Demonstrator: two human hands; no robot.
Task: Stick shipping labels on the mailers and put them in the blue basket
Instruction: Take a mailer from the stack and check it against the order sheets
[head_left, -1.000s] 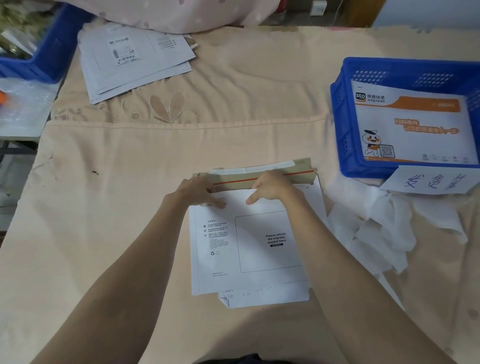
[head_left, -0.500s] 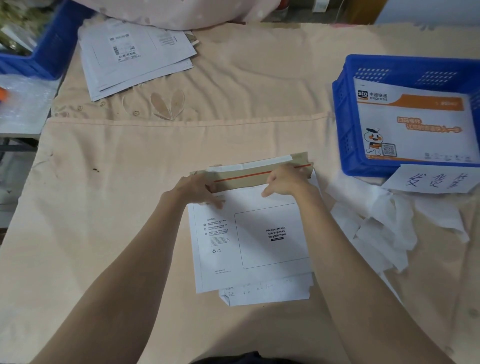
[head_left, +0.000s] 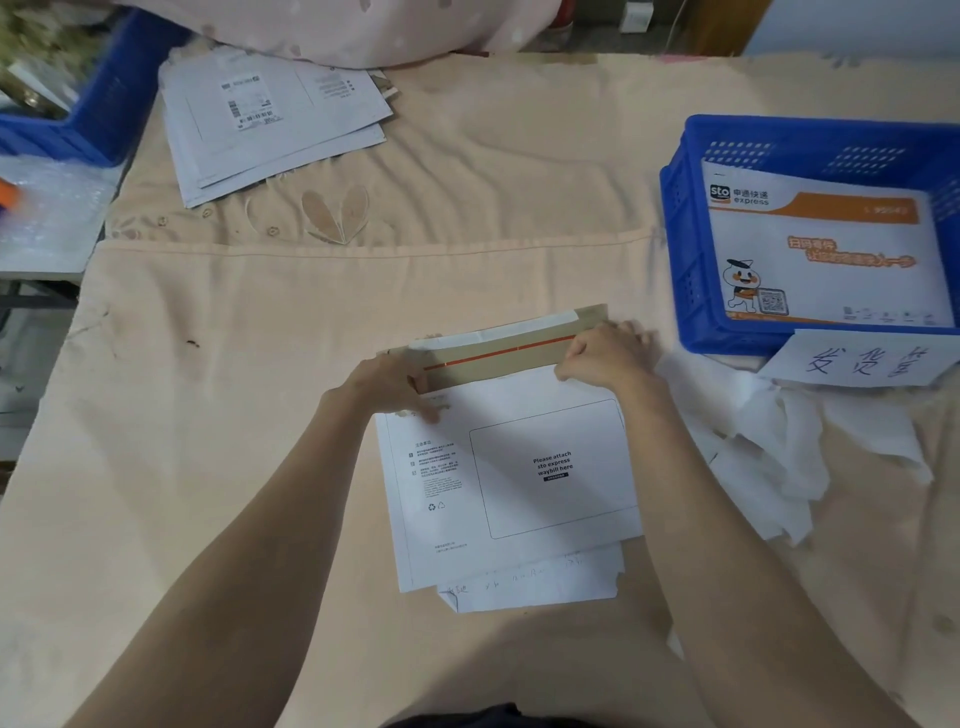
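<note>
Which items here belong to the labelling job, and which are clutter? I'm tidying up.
Job: mailer under both hands, left hand, right hand, blue basket, labelled mailers.
Clutter: crumpled white paper, handwritten sign, pink cloth.

Mailer (head_left: 519, 467): "Please attach sto express waybill here".
</note>
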